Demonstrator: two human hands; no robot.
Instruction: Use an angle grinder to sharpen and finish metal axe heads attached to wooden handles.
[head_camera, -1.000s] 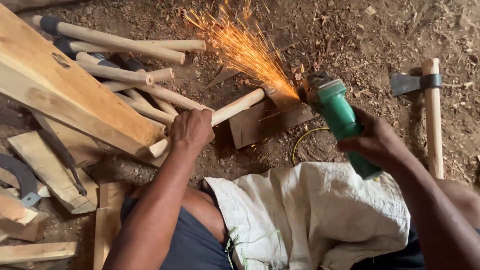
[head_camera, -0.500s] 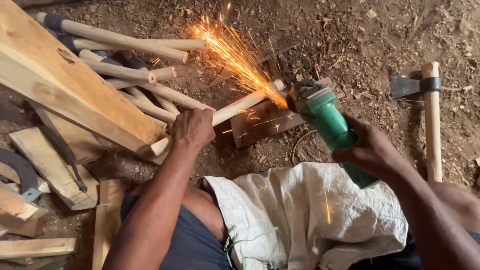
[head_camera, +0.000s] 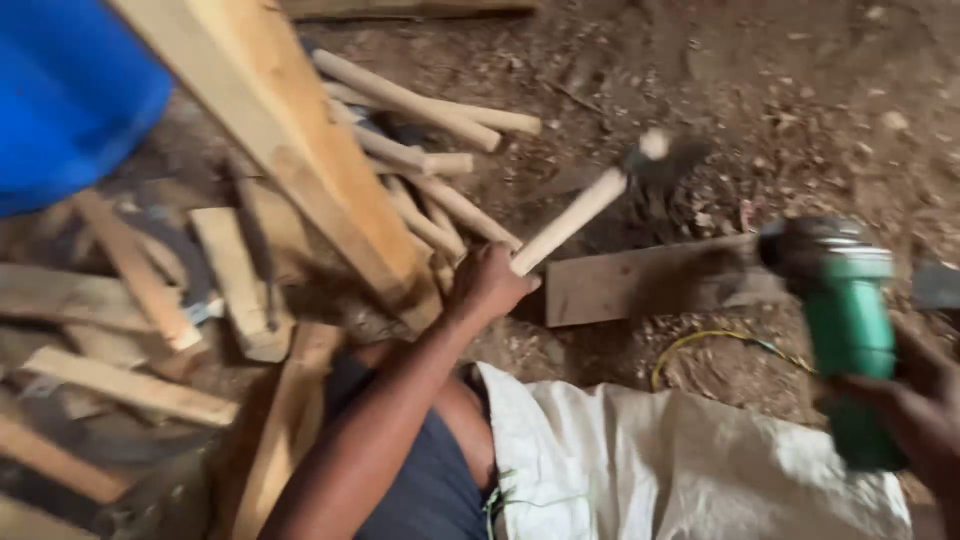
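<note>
Sawdust and dirt cover the ground (head_camera: 800, 90) across the upper right of the frame. The left hand (head_camera: 487, 288), at centre, has its grip wrapped tight around the lower end of a pale wooden handle (head_camera: 580, 212), which slants up to the right, its far tip blurred. The right hand (head_camera: 920, 420), at the lower right edge, has its grip closed around a green angle grinder (head_camera: 845, 320) held above a flat wooden board (head_camera: 620, 285) on the ground. More round handles (head_camera: 420, 105) lie in a pile at upper centre beside a slanting plank (head_camera: 290, 140). A white sack (head_camera: 680, 470) covers the lap; a blue drum (head_camera: 70, 90) fills the upper left.
</note>
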